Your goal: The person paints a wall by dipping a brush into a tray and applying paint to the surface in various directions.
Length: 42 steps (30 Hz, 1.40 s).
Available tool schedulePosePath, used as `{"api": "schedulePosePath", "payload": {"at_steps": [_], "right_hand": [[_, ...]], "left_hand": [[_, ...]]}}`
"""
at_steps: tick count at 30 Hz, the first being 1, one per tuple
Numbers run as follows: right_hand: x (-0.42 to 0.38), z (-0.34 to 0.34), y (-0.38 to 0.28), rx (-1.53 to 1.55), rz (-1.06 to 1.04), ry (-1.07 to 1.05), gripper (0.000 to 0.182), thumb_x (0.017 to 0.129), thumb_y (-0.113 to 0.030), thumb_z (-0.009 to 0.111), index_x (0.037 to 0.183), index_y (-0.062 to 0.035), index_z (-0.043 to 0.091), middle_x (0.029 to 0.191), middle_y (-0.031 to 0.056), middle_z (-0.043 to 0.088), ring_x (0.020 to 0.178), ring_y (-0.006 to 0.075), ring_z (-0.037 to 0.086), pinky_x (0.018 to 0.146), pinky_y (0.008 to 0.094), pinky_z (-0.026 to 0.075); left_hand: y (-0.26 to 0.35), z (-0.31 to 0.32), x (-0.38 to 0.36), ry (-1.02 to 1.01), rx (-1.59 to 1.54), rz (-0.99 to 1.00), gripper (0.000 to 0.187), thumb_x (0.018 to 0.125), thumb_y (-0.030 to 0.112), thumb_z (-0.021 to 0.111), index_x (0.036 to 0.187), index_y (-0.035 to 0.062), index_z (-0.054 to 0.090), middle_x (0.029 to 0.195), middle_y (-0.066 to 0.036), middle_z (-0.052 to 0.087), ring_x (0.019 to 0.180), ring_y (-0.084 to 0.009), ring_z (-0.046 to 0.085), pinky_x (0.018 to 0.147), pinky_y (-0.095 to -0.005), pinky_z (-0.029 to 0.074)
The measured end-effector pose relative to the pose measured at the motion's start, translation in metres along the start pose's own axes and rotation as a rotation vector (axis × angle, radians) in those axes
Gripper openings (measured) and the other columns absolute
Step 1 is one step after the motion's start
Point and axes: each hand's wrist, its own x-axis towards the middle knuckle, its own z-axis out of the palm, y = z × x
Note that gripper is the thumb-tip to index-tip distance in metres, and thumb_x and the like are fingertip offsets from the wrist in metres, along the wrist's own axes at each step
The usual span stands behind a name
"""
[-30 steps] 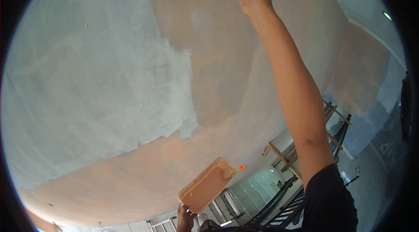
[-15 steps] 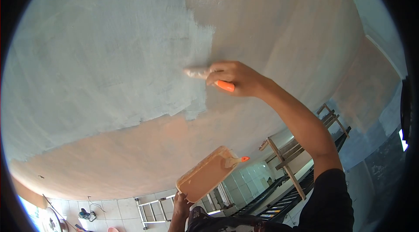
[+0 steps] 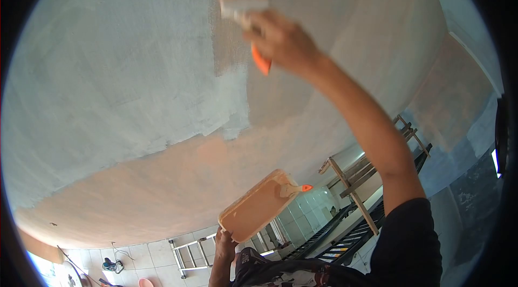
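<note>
My right hand (image 3: 283, 41), blurred by motion, is closed around a wide paintbrush (image 3: 244, 4) with an orange handle end. Its bristles lie against the wall at the top of the view, by the border between a grey-blue area (image 3: 124, 71) and a brownish coat (image 3: 334, 33). Low in the view, my left hand (image 3: 225, 244) grips the near end of a long tray (image 3: 247, 195) holding peach-brown paint. A second brush (image 3: 292, 189) with an orange tip rests across the tray's far end.
Below stand a metal ladder (image 3: 191, 257) and a wooden trestle (image 3: 350, 195). A dark railing (image 3: 345, 244) runs at the lower right. A green-black power tool (image 3: 112, 265) and a pink bowl (image 3: 145, 282) are on the tiled floor (image 3: 156, 254).
My right hand has swept the brush upward, turning its bristles up. The brownish coat now covers a further strip of grey-blue along the border. My left hand and the tray stay nearly in place.
</note>
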Motion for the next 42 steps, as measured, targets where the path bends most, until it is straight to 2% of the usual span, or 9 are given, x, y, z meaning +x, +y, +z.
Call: {"api": "schedulePosePath", "payload": {"at_steps": [7, 12, 14, 20, 24, 29, 31, 35, 42], "right_hand": [[-0.122, 0.034, -0.119, 0.572, 0.094, -0.520, 0.007, 0.078, -0.006, 0.068, 0.083, -0.0088, 0.064, 0.108, 0.0066, 0.063, 0.098, 0.0210, 0.064, 0.067, 0.0311, 0.060], [-0.054, 0.020, -0.036, 0.449, 0.177, -0.045, 0.018, 0.080, -0.004, 0.066, 0.096, -0.0121, 0.066, 0.105, 0.0047, 0.066, 0.096, 0.0233, 0.065, 0.076, 0.0379, 0.058], [-0.029, -0.003, 0.009, 0.343, 0.228, -0.163, 0.022, 0.082, -0.005, 0.067, 0.102, -0.0140, 0.068, 0.104, 0.0068, 0.067, 0.096, 0.0261, 0.066, 0.084, 0.0368, 0.056], [-0.018, -0.018, 0.024, -0.035, 0.267, 0.115, 0.025, 0.079, -0.004, 0.071, 0.102, -0.0112, 0.068, 0.107, 0.0063, 0.064, 0.097, 0.0226, 0.065, 0.078, 0.0322, 0.058], [-0.063, 0.040, -0.055, 0.059, 0.285, -0.015, 0.022, 0.068, -0.007, 0.074, 0.087, -0.0103, 0.065, 0.102, 0.0059, 0.058, 0.096, 0.0237, 0.061, 0.064, 0.0330, 0.058], [-0.107, 0.038, -0.118, 0.529, 0.361, -0.356, 0.018, 0.073, 0.002, 0.070, 0.085, -0.0085, 0.061, 0.106, 0.0034, 0.063, 0.098, 0.0197, 0.063, 0.065, 0.0333, 0.058], [-0.100, 0.037, -0.103, 0.598, 0.388, -0.301, 0.019, 0.075, 0.002, 0.069, 0.090, -0.0082, 0.063, 0.103, 0.0051, 0.065, 0.095, 0.0223, 0.065, 0.070, 0.0344, 0.058], [-0.063, 0.046, -0.027, 0.572, 0.488, 0.227, 0.013, 0.082, -0.005, 0.066, 0.094, -0.0096, 0.067, 0.082, 0.0059, 0.065, 0.077, 0.0244, 0.065, 0.065, 0.0349, 0.054], [-0.022, 0.020, -0.007, 0.376, 0.611, 0.453, 0.011, 0.082, 0.001, 0.066, 0.092, -0.0030, 0.065, 0.088, 0.0063, 0.068, 0.079, 0.0184, 0.068, 0.069, 0.0307, 0.056]], "left_hand": [[0.001, 0.000, 0.005, 0.037, 0.024, -0.025, 0.082, 0.073, 0.045, 0.069, 0.137, 0.0028, 0.040, 0.127, -0.017, 0.053, 0.117, -0.0312, 0.056, 0.092, -0.0480, 0.049], [0.005, -0.003, 0.005, -0.005, 0.031, -0.020, 0.085, 0.073, 0.047, 0.070, 0.138, 0.0023, 0.040, 0.127, -0.017, 0.053, 0.117, -0.0316, 0.056, 0.093, -0.0483, 0.050], [0.006, -0.004, 0.003, -0.006, 0.048, -0.012, 0.085, 0.073, 0.047, 0.070, 0.138, 0.0021, 0.040, 0.127, -0.017, 0.054, 0.117, -0.0314, 0.056, 0.093, -0.0481, 0.049], [0.010, -0.002, -0.001, -0.024, -0.001, 0.008, 0.083, 0.074, 0.047, 0.070, 0.136, 0.0017, 0.041, 0.126, -0.016, 0.054, 0.116, -0.0298, 0.057, 0.092, -0.0465, 0.050], [0.008, -0.004, 0.004, -0.038, 0.024, -0.003, 0.078, 0.076, 0.045, 0.067, 0.136, 0.0027, 0.043, 0.123, -0.016, 0.056, 0.112, -0.0285, 0.059, 0.090, -0.0437, 0.051], [0.011, -0.005, 0.004, -0.035, 0.070, -0.025, 0.075, 0.076, 0.045, 0.066, 0.135, 0.0030, 0.044, 0.122, -0.015, 0.057, 0.111, -0.0282, 0.060, 0.089, -0.0420, 0.052], [0.010, -0.007, 0.011, -0.034, 0.051, -0.018, 0.076, 0.076, 0.044, 0.067, 0.135, 0.0028, 0.043, 0.122, -0.015, 0.057, 0.111, -0.0284, 0.060, 0.089, -0.0429, 0.052], [0.005, -0.009, 0.018, -0.030, 0.039, -0.040, 0.077, 0.075, 0.043, 0.068, 0.135, 0.0022, 0.043, 0.122, -0.016, 0.057, 0.112, -0.0291, 0.059, 0.091, -0.0442, 0.051], [-0.003, -0.017, 0.021, -0.063, 0.002, -0.048, 0.079, 0.074, 0.042, 0.068, 0.136, 0.0007, 0.040, 0.127, -0.018, 0.053, 0.117, -0.0320, 0.055, 0.093, -0.0476, 0.049]]}}
